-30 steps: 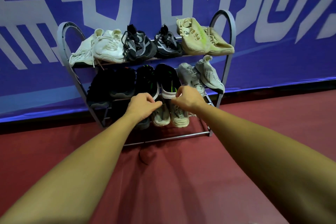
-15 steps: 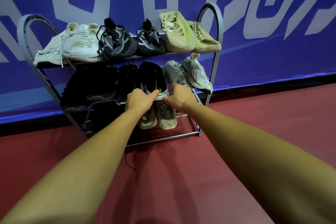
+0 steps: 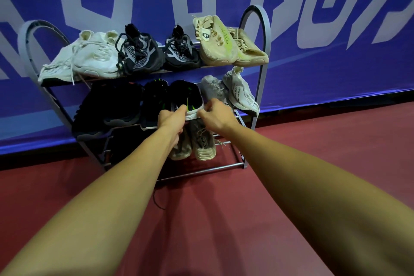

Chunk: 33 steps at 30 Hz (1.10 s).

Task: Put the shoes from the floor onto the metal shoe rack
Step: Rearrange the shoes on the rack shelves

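**Metal shoe rack** point(image 3: 265, 36): three tiers, arched ends. It stands on the red floor point(image 3: 235, 226) against a blue banner point(image 3: 336, 56).

**Top tier, left to right:**
- white pair point(image 3: 89, 58), laces hanging over the front edge
- black-and-grey knit pair point(image 3: 140, 52)
- beige pair with a lime stripe point(image 3: 216, 41)

**Middle tier, left to right:**
- black pair point(image 3: 107, 107)
- black shoe with green marks point(image 3: 187, 96), with its mate point(image 3: 154, 103) just beside it on the left
- light grey pair point(image 3: 240, 93), toes sloping down toward you

**Bottom tier:**
- pale beige pair point(image 3: 204, 144), toes toward you, directly under your hands
- dark shapes point(image 3: 130, 143) to the left, too shadowed to identify

**Floor:** a black lace point(image 3: 156, 201) trails out from under the front rail.

**Task item:** the black shoe with green marks lies on the middle tier between its mate and the light grey pair. Its white-rimmed near end points at you.

**Your left hand** point(image 3: 171, 119): fingers are curled over the left part of that white rim, gripping it.

**Your right hand** point(image 3: 216, 115): thumb and fingers pinch the right part of the same rim.

Both of your hands are in contact with the shoe at its near end, knuckles close together, with the shoe's body reaching away from them toward the banner.
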Each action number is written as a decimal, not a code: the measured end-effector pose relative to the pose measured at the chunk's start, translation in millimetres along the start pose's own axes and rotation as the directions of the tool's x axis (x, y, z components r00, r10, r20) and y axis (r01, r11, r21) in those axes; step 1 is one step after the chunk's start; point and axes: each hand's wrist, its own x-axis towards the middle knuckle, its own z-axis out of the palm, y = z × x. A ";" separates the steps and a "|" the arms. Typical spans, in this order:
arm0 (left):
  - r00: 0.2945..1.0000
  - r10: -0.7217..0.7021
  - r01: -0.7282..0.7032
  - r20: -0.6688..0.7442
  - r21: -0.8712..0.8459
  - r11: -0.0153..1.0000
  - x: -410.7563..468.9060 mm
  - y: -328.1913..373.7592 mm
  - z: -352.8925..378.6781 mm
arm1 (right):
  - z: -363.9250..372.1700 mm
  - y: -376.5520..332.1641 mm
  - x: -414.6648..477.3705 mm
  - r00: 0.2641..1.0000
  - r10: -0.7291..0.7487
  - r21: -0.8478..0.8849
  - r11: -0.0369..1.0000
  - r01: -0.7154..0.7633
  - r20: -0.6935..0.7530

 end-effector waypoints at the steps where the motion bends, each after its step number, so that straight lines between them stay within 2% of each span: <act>1: 1.000 0.002 -0.002 0.000 -0.016 1.000 -2.6 3.2 -2.4 | -2.1 -2.0 -0.9 1.000 0.010 0.024 1.000 -0.010 -0.003; 6: 0.999 -0.019 0.025 0.048 -0.133 0.991 -15.1 8.7 -23.9 | -9.9 -14.4 -13.1 1.000 -0.008 0.202 0.979 0.002 0.026; 8: 0.998 -0.015 0.026 0.065 -0.170 0.985 -19.2 11.0 -36.2 | -13.3 -19.7 -20.7 0.997 0.000 0.311 0.950 -0.026 0.084; 11: 0.993 -0.024 0.052 0.114 -0.253 0.966 -27.1 13.5 -56.3 | -11.8 -27.0 -28.4 0.971 0.035 0.574 0.801 -0.170 0.238; 13: 0.987 -0.017 0.063 0.157 -0.293 0.954 -32.3 11.7 -68.6 | -8.3 -31.6 -29.0 0.961 0.086 0.709 0.658 -0.254 0.264; 15: 0.980 -0.009 0.074 0.200 -0.319 0.945 -37.2 10.0 -78.4 | -5.7 -35.8 -30.3 0.953 0.147 0.776 0.553 -0.302 0.266; 17: 0.973 0.006 0.071 0.230 -0.324 0.943 -39.0 9.3 -84.5 | -3.8 -38.2 -31.5 0.938 0.182 0.787 0.510 -0.346 0.294; 21: 0.974 0.047 0.035 0.221 -0.355 0.934 -31.3 7.4 -92.7 | 2.2 -43.6 -31.6 0.905 0.171 0.770 0.479 -0.422 0.389; 24: 0.972 0.062 0.030 0.225 -0.381 0.924 -27.3 5.9 -99.5 | 2.6 -51.2 -27.5 0.919 0.173 0.782 0.485 -0.392 0.354; 29: 0.936 0.021 0.146 0.352 -0.442 0.885 -31.7 8.7 -96.1 | 11.1 -65.0 -22.1 0.955 0.140 0.809 0.508 -0.296 0.262; 33: 0.960 0.016 0.136 0.280 -0.515 0.846 -29.8 14.6 -86.7 | 22.6 -64.0 -17.8 0.963 0.147 0.806 0.526 -0.270 0.227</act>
